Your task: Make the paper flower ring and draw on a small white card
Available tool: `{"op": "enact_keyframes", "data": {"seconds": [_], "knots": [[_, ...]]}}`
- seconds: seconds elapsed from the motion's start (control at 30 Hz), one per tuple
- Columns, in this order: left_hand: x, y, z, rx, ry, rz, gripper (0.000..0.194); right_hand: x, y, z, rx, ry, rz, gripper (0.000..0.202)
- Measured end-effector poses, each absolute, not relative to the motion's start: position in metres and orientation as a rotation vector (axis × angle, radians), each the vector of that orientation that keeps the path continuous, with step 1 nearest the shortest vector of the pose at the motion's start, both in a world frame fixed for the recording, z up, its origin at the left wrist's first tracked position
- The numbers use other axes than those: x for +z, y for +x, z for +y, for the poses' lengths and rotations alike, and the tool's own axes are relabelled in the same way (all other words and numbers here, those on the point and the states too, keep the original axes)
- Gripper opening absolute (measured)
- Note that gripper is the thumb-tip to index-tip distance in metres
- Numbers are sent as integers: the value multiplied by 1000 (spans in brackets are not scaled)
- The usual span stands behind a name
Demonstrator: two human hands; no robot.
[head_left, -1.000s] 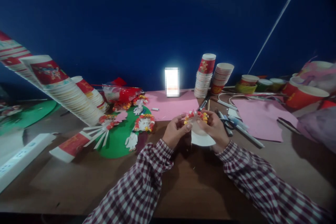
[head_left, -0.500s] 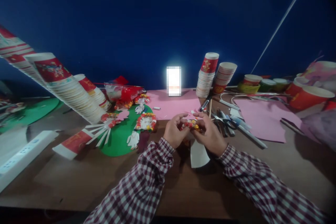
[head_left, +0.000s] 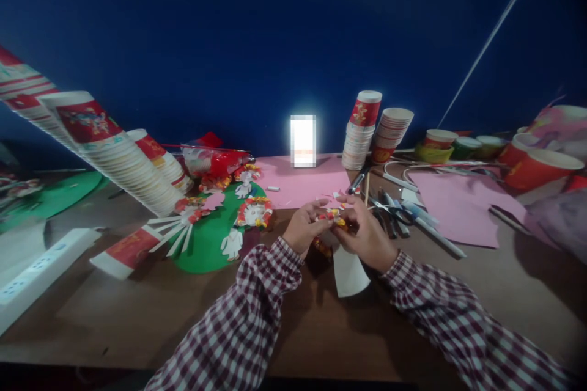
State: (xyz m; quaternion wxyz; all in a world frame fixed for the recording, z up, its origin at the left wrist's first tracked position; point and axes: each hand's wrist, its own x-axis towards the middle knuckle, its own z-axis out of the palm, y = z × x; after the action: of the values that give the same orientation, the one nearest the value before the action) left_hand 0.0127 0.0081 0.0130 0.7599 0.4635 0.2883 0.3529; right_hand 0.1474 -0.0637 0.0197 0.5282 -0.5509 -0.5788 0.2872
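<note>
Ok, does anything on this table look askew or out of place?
A red paper cup lies on its side near the white power strip, loose while others nearby are stacked. The tall cup stack behind it leans sharply, though lens distortion may exaggerate that.

paper craft (head_left: pixel 329 215): partly hidden; power strip (head_left: pixel 46 269): edge-cut; bright rectangle (head_left: pixel 303 139): pixelated

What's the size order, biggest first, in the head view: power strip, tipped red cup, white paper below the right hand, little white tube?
1. Power strip, though the left edge cuts it off
2. Red cup
3. White paper, partly behind the right hand
4. White tube
</note>
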Motion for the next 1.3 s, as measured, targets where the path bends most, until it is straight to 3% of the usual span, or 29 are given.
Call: {"op": "enact_keyframes", "data": {"seconds": [0.17,0.67,1.03,1.3], "knots": [[12,13,7,791,1072,596,63,20,150,-62,793,-1264,-1345,53],[11,15,5,909,1362,703,46,16,149,-60,950,-1190,-1302,48],[8,16,8,874,1150,736,40,15,149,-59,944,-1240,-1334,24],[10,15,6,828,1265,734,49,15,154,-57,1131,-1199,-1243,43]]}}
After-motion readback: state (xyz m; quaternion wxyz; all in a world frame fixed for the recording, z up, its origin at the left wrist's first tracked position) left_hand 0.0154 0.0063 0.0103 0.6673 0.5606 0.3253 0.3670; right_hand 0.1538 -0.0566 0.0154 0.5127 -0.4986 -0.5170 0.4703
